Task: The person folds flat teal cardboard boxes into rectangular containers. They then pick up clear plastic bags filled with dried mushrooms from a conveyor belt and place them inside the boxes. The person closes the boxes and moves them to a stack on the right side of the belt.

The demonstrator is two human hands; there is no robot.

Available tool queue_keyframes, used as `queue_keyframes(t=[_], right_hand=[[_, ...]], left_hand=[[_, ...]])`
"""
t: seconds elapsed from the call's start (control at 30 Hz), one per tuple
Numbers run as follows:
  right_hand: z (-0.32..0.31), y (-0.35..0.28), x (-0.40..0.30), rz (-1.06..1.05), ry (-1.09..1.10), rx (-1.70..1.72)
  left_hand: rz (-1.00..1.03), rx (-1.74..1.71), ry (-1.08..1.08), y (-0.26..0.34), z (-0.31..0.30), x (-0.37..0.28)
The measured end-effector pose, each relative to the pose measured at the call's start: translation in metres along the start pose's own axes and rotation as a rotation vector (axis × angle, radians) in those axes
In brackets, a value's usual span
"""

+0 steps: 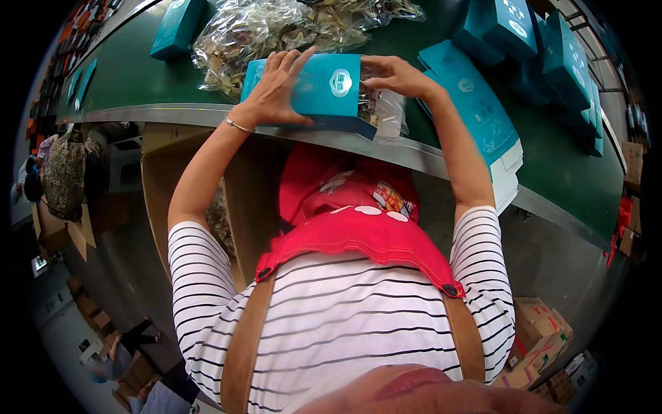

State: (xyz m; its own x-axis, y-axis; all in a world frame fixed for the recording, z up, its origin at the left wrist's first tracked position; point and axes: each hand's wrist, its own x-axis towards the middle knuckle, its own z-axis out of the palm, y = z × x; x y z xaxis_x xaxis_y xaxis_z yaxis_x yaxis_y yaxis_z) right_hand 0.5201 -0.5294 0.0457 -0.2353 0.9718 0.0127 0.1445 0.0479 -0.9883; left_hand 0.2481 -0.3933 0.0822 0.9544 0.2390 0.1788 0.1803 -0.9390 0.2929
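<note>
A teal cardboard box [331, 98] lies on its side at the near edge of the green table, its open end facing right. My left hand [279, 90] grips it around the left part, thumb on the near side and fingers across the top. At the open end, my right hand [395, 75] has its fingers on a clear plastic bag of dried material [385, 111], which sits partly inside the box and partly out. Some right fingertips are hidden behind the box's edge. Beyond the box lie several clear bags of dried, leaf-like pieces [248, 41].
Flattened teal cartons [478, 103] overlap the metal table edge [424, 158] at right. Several formed teal boxes [566, 67] stand behind them, another teal box [178, 28] at far left. An open brown carton [170, 139] stands below the table. Other people are at the left.
</note>
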Motion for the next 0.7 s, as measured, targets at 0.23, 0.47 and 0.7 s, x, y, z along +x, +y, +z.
queue_keyframes(t=[0.23,0.47,0.7], right_hand=[[-0.019,-0.047,-0.087,0.263,0.233,-0.027],[0.001,-0.034,-0.019,0.097,-0.056,0.613],[-0.02,-0.138,-0.026,0.002,-0.023,-0.014]], left_hand=[[-0.027,-0.015,0.202,0.017,-0.002,-0.003],[0.072,-0.049,0.465,0.035,0.005,0.018],[-0.033,-0.002,0.76,0.015,0.012,-0.007]])
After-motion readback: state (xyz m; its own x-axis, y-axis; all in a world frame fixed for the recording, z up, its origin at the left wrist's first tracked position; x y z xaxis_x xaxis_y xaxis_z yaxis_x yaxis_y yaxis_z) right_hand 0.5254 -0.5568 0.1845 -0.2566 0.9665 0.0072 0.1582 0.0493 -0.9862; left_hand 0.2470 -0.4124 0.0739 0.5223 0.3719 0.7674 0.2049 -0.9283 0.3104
